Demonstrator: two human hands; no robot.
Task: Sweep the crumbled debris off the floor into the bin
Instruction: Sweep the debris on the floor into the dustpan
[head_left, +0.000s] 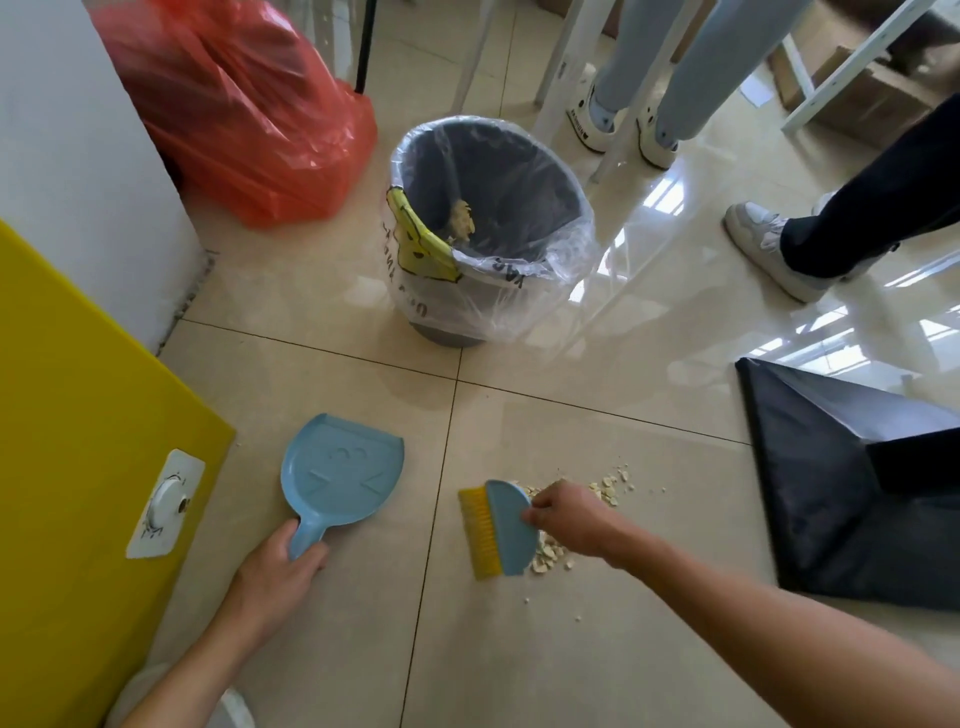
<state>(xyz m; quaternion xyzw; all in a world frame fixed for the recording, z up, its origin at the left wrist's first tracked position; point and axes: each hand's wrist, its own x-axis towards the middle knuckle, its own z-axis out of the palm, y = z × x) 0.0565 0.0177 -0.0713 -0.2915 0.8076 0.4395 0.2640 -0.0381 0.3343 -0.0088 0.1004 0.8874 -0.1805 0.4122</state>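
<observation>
A: What is the left hand (278, 569) doing?

B: It grips the handle of the blue dustpan (340, 475), fingers wrapped round it. The pan lies flat on the tiled floor (519, 649), its mouth pointing away toward the bin (491, 228).

A: And the right hand (569, 514)?

B: It grasps the blue back of a small brush (501, 527). The yellow bristles face left, toward the pan, and rest on the floor. Brush and pan are apart, with a tile joint between them.

A: Where is the debris (605, 491)?

B: Pale crumbs lie in a loose heap on the floor, under and just right of the brush, partly hidden by the hand. A few stray bits lie nearer the camera.

A: And the bin?

B: Grey, lined with a clear bag, upright beyond the pan and brush. Some pale scraps already lie inside. A red bag (234, 98) sits to its left, and a black sheet (810, 483) lies at the right.
</observation>
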